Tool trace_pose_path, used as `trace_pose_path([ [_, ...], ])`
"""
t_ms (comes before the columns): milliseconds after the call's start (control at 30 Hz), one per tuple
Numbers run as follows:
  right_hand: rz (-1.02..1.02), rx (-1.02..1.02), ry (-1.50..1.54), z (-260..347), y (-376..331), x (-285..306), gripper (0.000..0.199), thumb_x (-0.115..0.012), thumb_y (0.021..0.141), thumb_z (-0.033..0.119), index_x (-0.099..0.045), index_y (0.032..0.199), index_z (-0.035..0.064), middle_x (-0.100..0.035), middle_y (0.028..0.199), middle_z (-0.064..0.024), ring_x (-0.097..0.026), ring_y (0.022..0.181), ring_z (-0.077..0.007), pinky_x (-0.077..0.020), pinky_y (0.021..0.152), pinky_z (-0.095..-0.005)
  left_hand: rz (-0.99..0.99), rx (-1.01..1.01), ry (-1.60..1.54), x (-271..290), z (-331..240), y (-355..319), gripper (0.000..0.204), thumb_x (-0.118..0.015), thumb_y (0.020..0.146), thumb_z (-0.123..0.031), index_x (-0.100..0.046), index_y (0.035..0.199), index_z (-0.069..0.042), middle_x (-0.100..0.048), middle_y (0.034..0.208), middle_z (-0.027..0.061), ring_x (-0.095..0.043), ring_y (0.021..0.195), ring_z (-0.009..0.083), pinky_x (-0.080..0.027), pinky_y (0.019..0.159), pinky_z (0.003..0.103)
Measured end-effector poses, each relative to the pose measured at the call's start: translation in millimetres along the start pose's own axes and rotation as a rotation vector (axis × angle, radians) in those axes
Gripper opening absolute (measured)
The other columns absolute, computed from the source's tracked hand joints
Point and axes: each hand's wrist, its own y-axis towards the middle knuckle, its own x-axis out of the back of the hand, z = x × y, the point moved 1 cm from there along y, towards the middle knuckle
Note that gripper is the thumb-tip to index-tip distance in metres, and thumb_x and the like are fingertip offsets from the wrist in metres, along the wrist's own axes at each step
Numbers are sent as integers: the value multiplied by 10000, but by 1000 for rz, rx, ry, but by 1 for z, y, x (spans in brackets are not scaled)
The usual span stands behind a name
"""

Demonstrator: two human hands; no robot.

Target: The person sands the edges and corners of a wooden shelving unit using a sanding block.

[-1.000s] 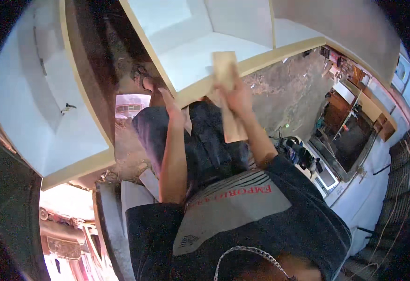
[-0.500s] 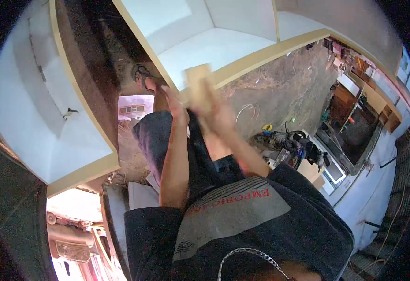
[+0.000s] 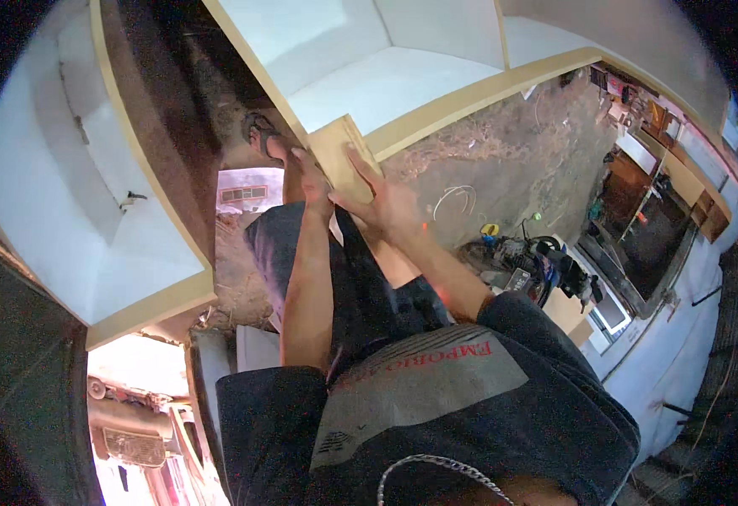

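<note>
A flat, rectangular tan wooden block (image 3: 342, 153) lies over the near corner of a white cabinet's tan front edge (image 3: 436, 118). On its right side my right hand (image 3: 390, 207) grips it, fingers along its upper face and thumb reaching to the left. Beside the block's left side, my left hand (image 3: 310, 179) is up at the cabinet corner with its fingers stretched out. Whether those fingers touch the edge or the block is hard to tell. The cabinet's white interior (image 3: 386, 76) opens beyond both hands.
Another white panelled unit (image 3: 133, 244) with a tan edge stands at left, a dark gap separating them. To the right, a motorcycle (image 3: 538, 266) is parked on the dirt floor near a loop of pale cable (image 3: 455, 202). A pale printed sheet (image 3: 238, 179) lies below the gap.
The block has slid left and tilted across the cabinet corner under my right hand. My left hand has stayed nearly in place.
</note>
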Motion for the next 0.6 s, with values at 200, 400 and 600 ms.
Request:
trace_pose_path([
  [200, -173, 89, 110, -57, 15, 28, 914, -757, 813, 590, -364, 1577, 277, -679, 1095, -238, -694, 934, -400, -556, 762, -472, -168, 62, -33, -6, -8, -7, 832, -289, 1035, -687, -249, 1595, -72, -398, 1565, 95, -417, 1404, 246, -345, 1165, 363],
  [400, -77, -18, 43, -22, -2, -13, 873, -789, 805, 562, -412, 1553, 317, -647, 1271, -250, -698, 1036, -403, -572, 853, -453, -251, 1, 55, 7, 20, 11, 877, -335, 991, -740, -318, 1580, -91, -412, 1574, 85, -437, 1398, 253, -370, 1146, 358],
  [600, -178, 227, 103, -40, 10, 7, 899, -704, 818, 669, -357, 1575, 329, -682, 1059, -260, -699, 996, -394, -570, 752, -511, -173, 92, 8, -3, -3, 2, 846, -280, 1036, -684, -267, 1577, -34, -453, 1521, 125, -465, 1364, 274, -390, 1127, 352],
])
